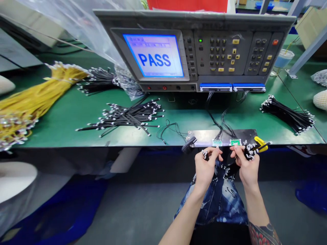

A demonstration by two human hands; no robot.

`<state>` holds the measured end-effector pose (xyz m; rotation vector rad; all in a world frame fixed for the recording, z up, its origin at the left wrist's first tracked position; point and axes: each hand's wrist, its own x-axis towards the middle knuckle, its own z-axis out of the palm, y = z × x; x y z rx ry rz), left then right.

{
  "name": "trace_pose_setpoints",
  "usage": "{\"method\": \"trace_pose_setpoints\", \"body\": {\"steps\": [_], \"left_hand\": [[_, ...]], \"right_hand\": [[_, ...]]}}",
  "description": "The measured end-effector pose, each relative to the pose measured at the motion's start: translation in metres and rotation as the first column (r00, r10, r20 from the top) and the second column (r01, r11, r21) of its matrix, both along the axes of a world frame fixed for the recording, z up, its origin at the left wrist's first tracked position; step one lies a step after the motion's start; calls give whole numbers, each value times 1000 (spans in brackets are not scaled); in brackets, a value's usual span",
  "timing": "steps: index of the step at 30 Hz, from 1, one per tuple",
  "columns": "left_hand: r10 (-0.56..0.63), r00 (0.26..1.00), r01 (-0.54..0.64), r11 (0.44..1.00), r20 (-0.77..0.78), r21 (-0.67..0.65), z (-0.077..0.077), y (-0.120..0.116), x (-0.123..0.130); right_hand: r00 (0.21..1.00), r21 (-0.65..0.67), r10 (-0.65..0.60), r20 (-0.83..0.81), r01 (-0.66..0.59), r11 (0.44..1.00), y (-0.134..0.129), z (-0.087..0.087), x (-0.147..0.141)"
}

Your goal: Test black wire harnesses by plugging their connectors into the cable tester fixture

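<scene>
My left hand [206, 165] is closed round black cables with white connectors, its fingertips pinched just below the left green circuit board [217, 143]. A bundle of black cables [249, 152] is gripped in my right hand [247, 165], whose thumb and forefinger meet below the right green circuit board [235, 142]. Both boards sit on a metal plate [201, 135] at the table's front edge, wired to a grey tester [189, 54]. The tester's screen [154, 56] reads PASS. My fingers hide whether connectors are seated in the boards.
Loose black cables [127, 115] lie left of the plate, a black bundle [287, 114] at the right. Yellow cables [46, 93] cover the far left. A black clamp [189, 144] and a yellow clamp [261, 144] flank the plate. A cup [284, 58] stands back right.
</scene>
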<state>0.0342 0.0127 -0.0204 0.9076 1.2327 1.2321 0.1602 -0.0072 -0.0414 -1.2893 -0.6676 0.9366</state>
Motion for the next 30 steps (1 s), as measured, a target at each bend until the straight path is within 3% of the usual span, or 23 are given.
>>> {"method": "trace_pose_setpoints", "body": {"steps": [7, 21, 25, 30], "left_hand": [[76, 997, -75, 997, -19, 32, -4, -2, 6], [75, 996, -76, 997, 42, 20, -9, 0, 7], [6, 1000, -7, 998, 21, 61, -5, 1, 2], [-194, 976, 204, 973, -102, 109, 8, -14, -18]], "right_hand": [[1000, -7, 3, 8, -3, 1000, -1, 0, 1], [998, 1, 47, -51, -47, 999, 1, -9, 5], [989, 10, 108, -99, -108, 994, 5, -5, 4], [946, 77, 298, -132, -290, 954, -11, 8, 15]]}}
